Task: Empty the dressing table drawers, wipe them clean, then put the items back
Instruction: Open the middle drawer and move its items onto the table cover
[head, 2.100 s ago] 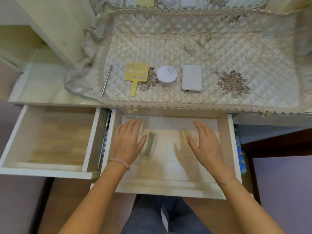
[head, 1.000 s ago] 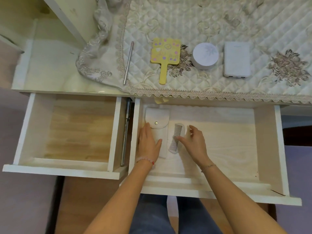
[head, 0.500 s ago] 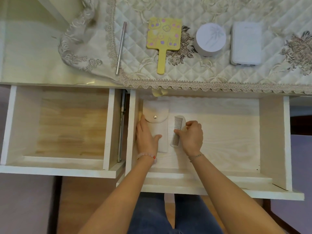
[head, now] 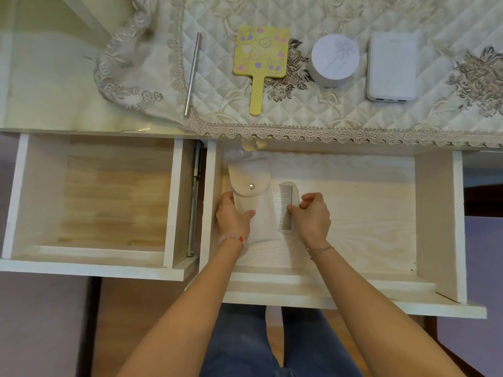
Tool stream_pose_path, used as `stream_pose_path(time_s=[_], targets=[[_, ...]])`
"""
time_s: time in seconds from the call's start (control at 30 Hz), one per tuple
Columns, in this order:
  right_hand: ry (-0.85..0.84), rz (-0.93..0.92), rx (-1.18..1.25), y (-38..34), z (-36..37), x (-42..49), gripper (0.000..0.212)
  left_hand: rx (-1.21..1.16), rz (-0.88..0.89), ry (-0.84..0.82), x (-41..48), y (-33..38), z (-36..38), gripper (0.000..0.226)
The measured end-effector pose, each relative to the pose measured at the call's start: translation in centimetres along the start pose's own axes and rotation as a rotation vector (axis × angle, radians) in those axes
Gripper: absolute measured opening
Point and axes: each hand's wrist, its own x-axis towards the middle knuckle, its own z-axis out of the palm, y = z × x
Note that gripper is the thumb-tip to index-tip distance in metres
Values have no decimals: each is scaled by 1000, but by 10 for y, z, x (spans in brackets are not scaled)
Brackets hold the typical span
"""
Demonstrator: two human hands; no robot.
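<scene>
Inside the wide drawer (head: pixel 433 227), left hand (head: pixel 232 216) grips a cream pouch (head: pixel 261 210), right hand (head: pixel 313 216) pinches a comb (head: pixel 286 202)

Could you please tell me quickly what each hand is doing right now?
Left hand: grips the white pouch by its left edge.
Right hand: pinches the comb.

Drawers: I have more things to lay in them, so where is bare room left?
The wide right drawer is bare from the white fine-toothed comb across to its right wall. Its left end is crowded: the left hand grips a cream snap-button pouch, the right hand pinches the comb beside it. The smaller left drawer shows only bare wooden floor.
</scene>
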Motion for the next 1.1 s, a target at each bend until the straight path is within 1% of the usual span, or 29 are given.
stream_pose_path(time_s=[0.13,0.17,0.3,0.43,0.63,0.8,0.87,1.03,1.1], targets=[[17,-22,-30,3,4,-4,52,-13,-1,-19,-2,-1,-1,53],[25,-33,-49,2,7,-5,54,-14,2,-15,-2,-2,0,53],[47,-50,-117,0,13,-7,47,-12,10,-1,-2,-2,0,53],[19,-14,-96,0,9,-2,40,-38,-6,-12,-2,-2,-1,52],[-64,81,40,4,-5,5,26,-34,-35,-87,-1,5,-9,40],[-179,146,271,10,-23,6,19,-48,8,-170,-6,9,-17,38],[-204,130,346,6,-37,0,15,-66,30,-182,-10,11,-21,37],[-212,65,484,-10,-78,-26,14,-146,70,-221,-23,18,-36,30],[-206,59,539,-13,-93,-36,17,-174,84,-236,-29,22,-43,30]])
